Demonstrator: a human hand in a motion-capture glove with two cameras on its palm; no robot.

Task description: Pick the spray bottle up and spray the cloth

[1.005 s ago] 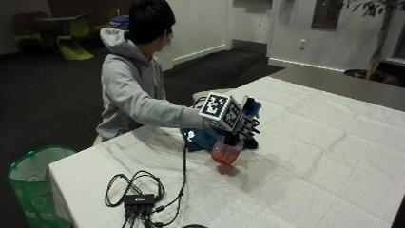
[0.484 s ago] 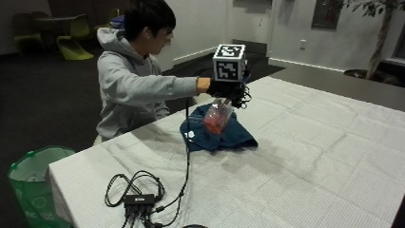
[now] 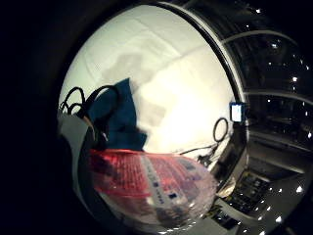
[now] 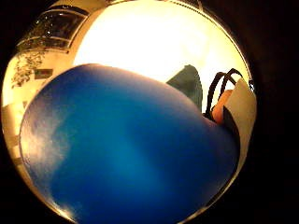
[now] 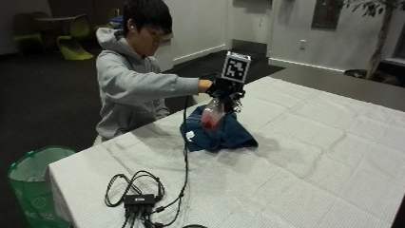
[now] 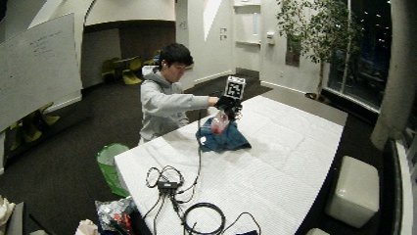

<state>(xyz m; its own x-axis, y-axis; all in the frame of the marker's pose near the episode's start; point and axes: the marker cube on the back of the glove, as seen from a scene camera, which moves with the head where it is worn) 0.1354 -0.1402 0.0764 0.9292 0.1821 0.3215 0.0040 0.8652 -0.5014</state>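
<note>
My gloved right hand point(image 5: 223, 88) grips the top of a clear spray bottle with a red label point(image 5: 212, 117) and holds it in the air, tilted, just above a crumpled dark blue cloth point(image 5: 221, 134) on the white table point(image 5: 303, 156). In the wide outside view the hand point(image 6: 226, 102) holds the bottle point(image 6: 220, 123) over the cloth point(image 6: 223, 139). The little finger side palm view shows the bottle's red label point(image 3: 151, 188) close to the palm, with the cloth point(image 3: 117, 117) below on the table. A blue rounded part point(image 4: 126, 154) fills the thumb side palm view.
A black cable hub with looped cords point(image 5: 140, 199) lies at the table's near left corner. A green bin point(image 5: 32, 185) stands on the floor left of the table. The person sits at the table's far left side. A coiled cable point(image 6: 203, 215) lies at the near edge.
The hand lifted the bottle off the table from beside the cloth and now holds it up over the cloth.
</note>
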